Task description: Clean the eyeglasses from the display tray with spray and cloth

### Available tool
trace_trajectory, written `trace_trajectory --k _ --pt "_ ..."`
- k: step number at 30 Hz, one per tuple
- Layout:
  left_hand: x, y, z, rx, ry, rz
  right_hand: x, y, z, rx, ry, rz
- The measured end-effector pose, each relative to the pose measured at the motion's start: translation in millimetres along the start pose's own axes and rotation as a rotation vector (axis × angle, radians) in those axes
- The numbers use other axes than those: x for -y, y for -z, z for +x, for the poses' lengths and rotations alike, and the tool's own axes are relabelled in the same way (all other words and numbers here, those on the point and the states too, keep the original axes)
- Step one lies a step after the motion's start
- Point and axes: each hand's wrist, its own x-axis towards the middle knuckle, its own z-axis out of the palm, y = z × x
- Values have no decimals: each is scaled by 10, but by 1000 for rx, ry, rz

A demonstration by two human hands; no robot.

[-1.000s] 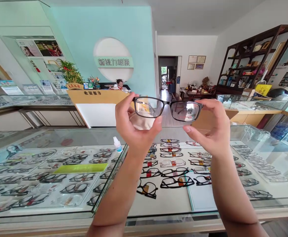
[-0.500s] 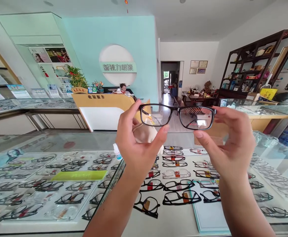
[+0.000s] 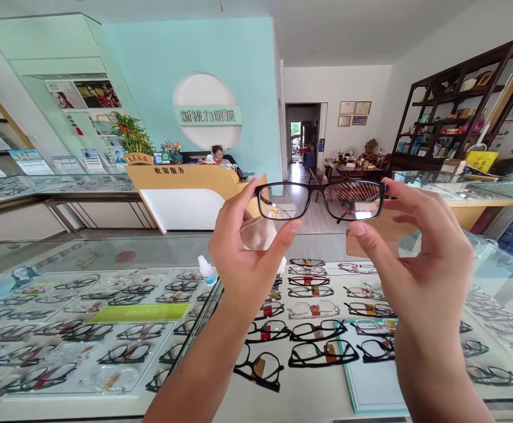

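From far off, I see the left hand [image 3: 247, 252] and right hand [image 3: 435, 264], fingers half curled, pinching black glasses [image 3: 316, 188] above a glass counter [image 3: 318, 396]. Something pale [image 3: 259, 234], maybe cloth, is partly hidden. The right arm [image 3: 432, 370] covers some frames [image 3: 376, 350]. A blue-green wall [image 3: 146, 67] stands behind.

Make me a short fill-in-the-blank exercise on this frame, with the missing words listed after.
1. The left hand and right hand hold up glasses whose frame is ____.
2. In the picture, the small bottle is on the ____ side of the left hand.
3. Right of the doorway hang ____ framed pictures.

Missing words: black; left; four.
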Motion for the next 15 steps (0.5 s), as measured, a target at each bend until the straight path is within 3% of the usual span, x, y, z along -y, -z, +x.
trace_trajectory --k 15 --pt "-58 54 39 -10 -43 -25 54 92 -14 5 -10 -45"
